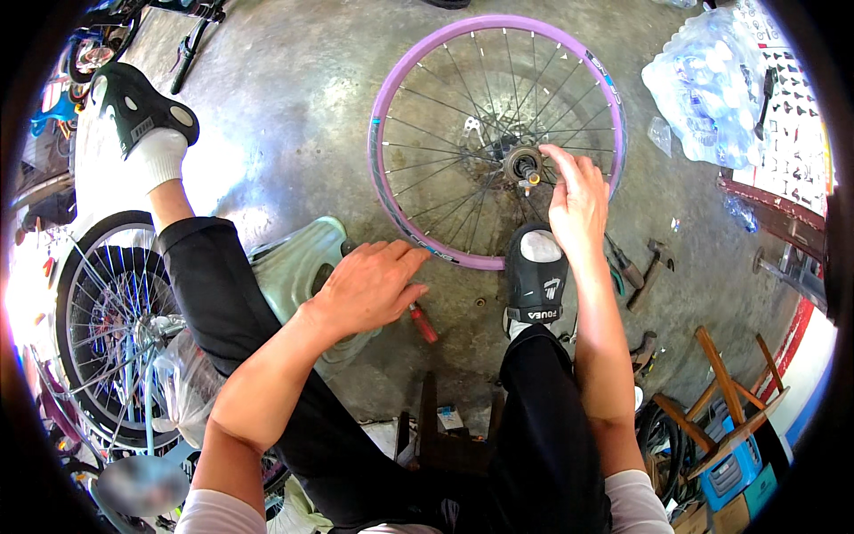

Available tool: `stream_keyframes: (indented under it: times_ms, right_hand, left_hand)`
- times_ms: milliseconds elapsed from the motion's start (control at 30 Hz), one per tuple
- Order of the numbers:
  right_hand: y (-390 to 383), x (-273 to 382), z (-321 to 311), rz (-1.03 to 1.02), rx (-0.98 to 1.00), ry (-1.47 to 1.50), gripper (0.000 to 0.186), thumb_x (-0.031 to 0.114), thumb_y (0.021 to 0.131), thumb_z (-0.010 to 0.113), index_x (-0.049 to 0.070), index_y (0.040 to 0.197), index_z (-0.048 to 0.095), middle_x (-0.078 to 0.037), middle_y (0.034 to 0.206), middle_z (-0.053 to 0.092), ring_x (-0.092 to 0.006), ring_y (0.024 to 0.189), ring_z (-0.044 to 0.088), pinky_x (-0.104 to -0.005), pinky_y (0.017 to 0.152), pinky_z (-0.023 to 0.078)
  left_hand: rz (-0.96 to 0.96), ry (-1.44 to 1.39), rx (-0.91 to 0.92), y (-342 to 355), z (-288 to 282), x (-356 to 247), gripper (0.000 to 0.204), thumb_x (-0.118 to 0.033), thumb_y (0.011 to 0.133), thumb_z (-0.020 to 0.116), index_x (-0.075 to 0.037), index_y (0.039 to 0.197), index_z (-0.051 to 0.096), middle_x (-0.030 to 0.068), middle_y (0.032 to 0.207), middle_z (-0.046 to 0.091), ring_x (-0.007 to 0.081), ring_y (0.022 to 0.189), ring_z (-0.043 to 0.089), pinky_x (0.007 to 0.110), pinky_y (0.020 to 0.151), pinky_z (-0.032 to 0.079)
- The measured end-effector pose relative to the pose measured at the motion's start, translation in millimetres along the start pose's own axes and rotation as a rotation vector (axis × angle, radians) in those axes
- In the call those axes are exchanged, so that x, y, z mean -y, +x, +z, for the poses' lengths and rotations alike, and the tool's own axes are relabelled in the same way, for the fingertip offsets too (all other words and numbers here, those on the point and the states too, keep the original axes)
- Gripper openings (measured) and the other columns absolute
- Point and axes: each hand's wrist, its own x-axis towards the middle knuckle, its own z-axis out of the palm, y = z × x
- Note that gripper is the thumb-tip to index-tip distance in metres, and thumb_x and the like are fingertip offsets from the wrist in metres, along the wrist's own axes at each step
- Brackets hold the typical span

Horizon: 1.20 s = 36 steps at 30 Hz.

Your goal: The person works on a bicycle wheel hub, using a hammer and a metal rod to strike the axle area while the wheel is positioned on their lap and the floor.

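Observation:
My right hand is at the hub of a spoked wheel with a purple rim, its fingertips beside or lightly on the cogged fitting, fingers apart and slightly bent. My left hand hovers near the rim's lower left, loosely curved with nothing visible in it. Below that hand lies a red-handled tool; a pale green plastic piece is partly hidden behind it. My right shoe sits at the wheel's lower edge.
A hammer and screwdriver lie right of my foot. Wrapped bottles stand at upper right, a wooden stool at lower right. A bicycle wheel and bike parts line the left. My left shoe rests at upper left.

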Motion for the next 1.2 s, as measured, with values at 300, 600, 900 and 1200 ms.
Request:
stream_keyframes:
  times_ms: [300,600,900,1200]
  right_hand:
    - [9,-3,-8,-0.135,-0.024,-0.079,0.06,-0.008,0.077,0.062,0.025,0.127,0.071,-0.006,0.107,0.063,-0.0295,0.103,0.06,-0.0424,0.09,0.045]
    - [34,-10,-14,-0.087,0.054,0.056,0.041,-0.003,0.08,0.062,0.021,0.108,0.08,-0.006,0.104,0.067,-0.0296,0.103,0.061,-0.0434,0.091,0.046]
    - [50,70,-10,-0.468,-0.073,0.012,0.024,0.005,0.078,0.067,0.018,0.095,0.078,-0.004,0.092,0.065,-0.0281,0.099,0.062,-0.046,0.087,0.046]
    - [11,19,-3,0.092,-0.141,-0.093,0.032,0.014,0.088,0.062,0.013,0.118,0.074,-0.01,0.113,0.067,-0.0321,0.11,0.06,-0.0457,0.099,0.044]
  left_hand:
    - [0.012,0.009,-0.029,0,3,-1,0.046,-0.027,0.095,0.07,-0.002,0.132,0.061,0.0153,0.112,0.067,0.0362,0.103,0.066,0.046,0.091,0.053]
    - [-0.008,0.01,0.026,1,2,-3,0.048,-0.027,0.096,0.069,-0.003,0.136,0.06,0.015,0.114,0.067,0.0359,0.105,0.066,0.046,0.091,0.053]
    - [-0.009,0.025,0.037,2,7,-1,0.046,-0.027,0.096,0.069,-0.002,0.134,0.061,0.0153,0.113,0.067,0.0358,0.104,0.066,0.046,0.09,0.053]
    - [-0.002,0.04,0.106,0,8,-8,0.047,-0.028,0.096,0.069,-0.002,0.134,0.06,0.0149,0.117,0.066,0.0349,0.107,0.065,0.046,0.092,0.052]
